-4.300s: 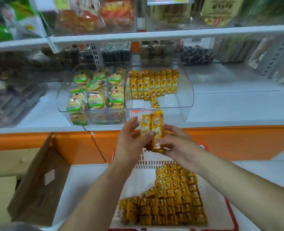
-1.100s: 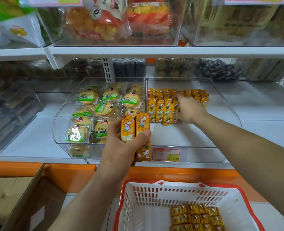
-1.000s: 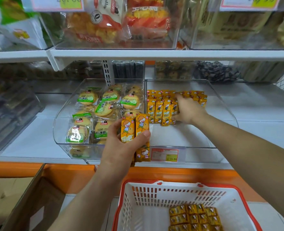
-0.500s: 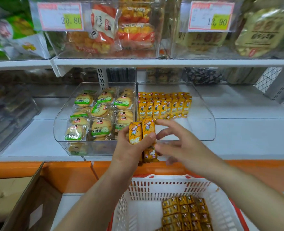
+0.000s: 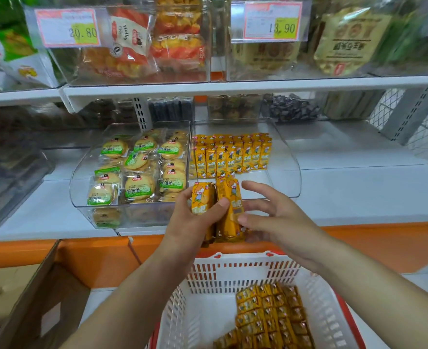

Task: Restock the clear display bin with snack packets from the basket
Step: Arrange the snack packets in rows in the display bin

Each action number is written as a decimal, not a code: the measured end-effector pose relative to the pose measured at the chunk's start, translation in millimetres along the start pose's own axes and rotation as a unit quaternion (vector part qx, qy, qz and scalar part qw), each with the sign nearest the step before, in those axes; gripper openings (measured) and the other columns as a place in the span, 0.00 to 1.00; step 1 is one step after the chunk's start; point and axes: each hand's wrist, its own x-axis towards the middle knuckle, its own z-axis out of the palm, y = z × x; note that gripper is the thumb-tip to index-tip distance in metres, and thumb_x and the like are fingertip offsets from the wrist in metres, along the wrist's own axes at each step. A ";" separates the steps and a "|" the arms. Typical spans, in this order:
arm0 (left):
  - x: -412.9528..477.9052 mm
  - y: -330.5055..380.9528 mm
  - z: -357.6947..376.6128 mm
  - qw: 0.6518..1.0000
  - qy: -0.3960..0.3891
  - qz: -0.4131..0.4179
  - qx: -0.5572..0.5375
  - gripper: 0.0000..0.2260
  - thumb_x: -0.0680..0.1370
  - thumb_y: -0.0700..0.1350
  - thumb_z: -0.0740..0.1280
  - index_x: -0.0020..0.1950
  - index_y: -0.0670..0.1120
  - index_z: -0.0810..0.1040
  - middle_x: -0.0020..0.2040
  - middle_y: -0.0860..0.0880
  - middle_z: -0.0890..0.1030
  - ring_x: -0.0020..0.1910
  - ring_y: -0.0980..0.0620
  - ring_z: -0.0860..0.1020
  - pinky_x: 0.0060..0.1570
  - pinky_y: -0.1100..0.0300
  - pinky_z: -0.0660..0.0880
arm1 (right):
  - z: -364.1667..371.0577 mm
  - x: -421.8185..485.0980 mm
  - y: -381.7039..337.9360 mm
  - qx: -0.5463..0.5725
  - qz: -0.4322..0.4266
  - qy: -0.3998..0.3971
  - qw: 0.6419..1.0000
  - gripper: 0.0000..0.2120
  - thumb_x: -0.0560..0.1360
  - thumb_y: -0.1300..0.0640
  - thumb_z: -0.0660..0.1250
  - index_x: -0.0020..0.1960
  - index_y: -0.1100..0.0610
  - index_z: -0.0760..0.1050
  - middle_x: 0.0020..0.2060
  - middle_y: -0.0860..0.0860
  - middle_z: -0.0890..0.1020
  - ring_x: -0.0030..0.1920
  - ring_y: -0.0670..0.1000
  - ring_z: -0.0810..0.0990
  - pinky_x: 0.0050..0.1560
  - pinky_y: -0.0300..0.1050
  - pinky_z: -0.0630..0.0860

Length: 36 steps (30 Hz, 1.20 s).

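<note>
Packets (image 5: 216, 207), seemingly two, stay clamped in the left hand (image 5: 190, 222); the right hand (image 5: 273, 217), earlier inside the bin (image 5: 287, 157), now touches them, fingers spread.

left bin (image 5: 82, 192): green-label biscuit packs (image 5: 139, 185)
upper shelf (image 5: 233, 87): price tags 20.80 (image 5: 68, 27), 13.90 (image 5: 273, 21)
bottom left: cardboard box (image 5: 44, 306)

white shelf (image 5: 358, 187), clear display bin (image 5: 287, 157) and biscuit bin (image 5: 82, 177) side by side on it
</note>
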 end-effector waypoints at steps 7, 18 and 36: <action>4.4 -0.5 0.9 1.000 0.011 0.005 0.005 0.36 0.67 0.46 0.80 0.73 0.52 0.69 0.57 0.42 0.85 0.50 0.39 0.86 0.51 0.38 0.82 | -2.0 4.6 2.4 0.001 -0.014 -0.020 1.000 0.35 0.66 0.57 0.77 0.67 0.33 0.71 0.46 0.50 0.83 0.47 0.56 0.86 0.42 0.45 0.79; 21.4 8.4 -23.4 0.997 0.056 0.021 0.042 0.32 0.72 0.39 0.78 0.71 0.54 0.69 0.46 0.46 0.88 0.44 0.40 0.87 0.48 0.40 0.84 | -20.5 32.3 -22.5 -0.047 -0.124 0.093 0.987 0.25 0.71 0.63 0.76 0.60 0.38 0.75 0.48 0.59 0.82 0.46 0.54 0.85 0.41 0.47 0.82; 42.9 11.5 -50.2 0.994 0.082 0.047 0.046 0.33 0.71 0.40 0.78 0.70 0.58 0.68 0.43 0.51 0.87 0.43 0.45 0.87 0.45 0.46 0.84 | -57.5 233.4 3.1 -0.496 -0.041 0.217 0.840 0.22 0.69 0.69 0.71 0.60 0.54 0.75 0.52 0.57 0.82 0.52 0.59 0.80 0.50 0.52 0.80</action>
